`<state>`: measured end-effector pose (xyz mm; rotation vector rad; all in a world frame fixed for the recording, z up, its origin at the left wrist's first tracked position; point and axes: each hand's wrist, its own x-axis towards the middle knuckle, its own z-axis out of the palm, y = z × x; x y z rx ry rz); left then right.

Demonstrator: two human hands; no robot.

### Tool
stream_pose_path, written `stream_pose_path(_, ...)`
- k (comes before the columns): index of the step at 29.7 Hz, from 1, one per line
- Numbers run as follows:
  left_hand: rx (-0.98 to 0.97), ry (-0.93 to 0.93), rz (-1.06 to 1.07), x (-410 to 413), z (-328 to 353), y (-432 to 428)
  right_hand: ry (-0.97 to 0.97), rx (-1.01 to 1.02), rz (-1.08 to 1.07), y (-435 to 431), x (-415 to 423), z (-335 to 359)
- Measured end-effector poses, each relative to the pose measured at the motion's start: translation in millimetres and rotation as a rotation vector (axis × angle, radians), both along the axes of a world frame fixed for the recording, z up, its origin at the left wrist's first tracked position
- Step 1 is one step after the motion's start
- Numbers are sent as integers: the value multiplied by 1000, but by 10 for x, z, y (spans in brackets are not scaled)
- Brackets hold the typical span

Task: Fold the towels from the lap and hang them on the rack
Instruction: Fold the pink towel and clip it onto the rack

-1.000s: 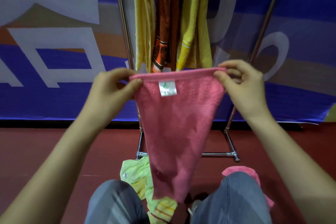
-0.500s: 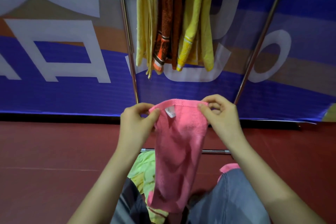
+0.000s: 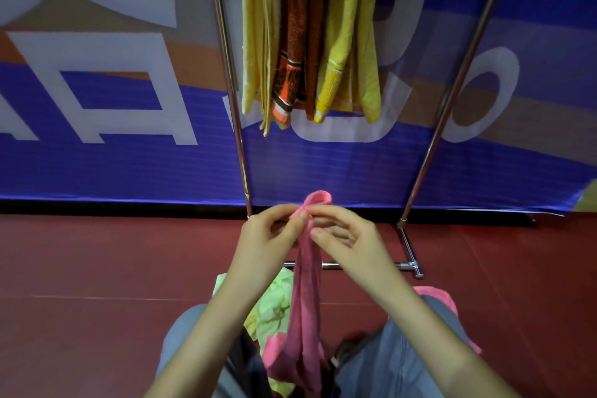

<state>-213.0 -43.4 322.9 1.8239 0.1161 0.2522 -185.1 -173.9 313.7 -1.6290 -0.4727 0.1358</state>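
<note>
A pink towel point(image 3: 305, 307) hangs folded in half lengthwise in front of me, its lower end down between my knees. My left hand point(image 3: 268, 236) and my right hand point(image 3: 342, 233) meet at its top and pinch the two upper corners together, with a small loop of cloth sticking up above the fingers. A metal rack point(image 3: 226, 52) stands ahead; pale yellow, orange-brown and bright yellow towels point(image 3: 342, 42) hang side by side from its top. A light green towel point(image 3: 274, 304) and another pink towel point(image 3: 436, 296) lie on my lap.
The rack's right leg point(image 3: 452, 90) slants down to a foot bar point(image 3: 355, 265) on the dark red floor. A blue banner with large white letters point(image 3: 97, 84) covers the wall behind. My knees in grey trousers point(image 3: 397, 359) fill the bottom.
My hands have come together and dropped lower, bringing the pink towel's two top corners to meet. The towel went from spread wide to a narrow folded strip.
</note>
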Motion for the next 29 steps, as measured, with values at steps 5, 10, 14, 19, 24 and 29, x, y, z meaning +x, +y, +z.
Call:
stream_pose_path(5, 106, -14, -35, -20, -2, 32, 38, 0, 104, -55, 18, -53)
stream_pose_path(10, 194, -45, -103, -24, 1, 117, -19, 20, -49, -132, 71, -99)
stream_pose_path(14, 197, -106, -203, -54, 102, 138, -52, -139, -44, -185, 194, -77)
stream_pose_path(19, 190, -258, -107, -127, 337, 222, -83, 7, 4, -174, 189, 275)
stream_pose_path(24, 272, -211, -85, -163, 576, 316, -114, 19, 50, -63, 138, 465)
stream_pose_path(29, 472, -44, -159, -137, 662, 285, -91, -73, 102, 24, 104, 334)
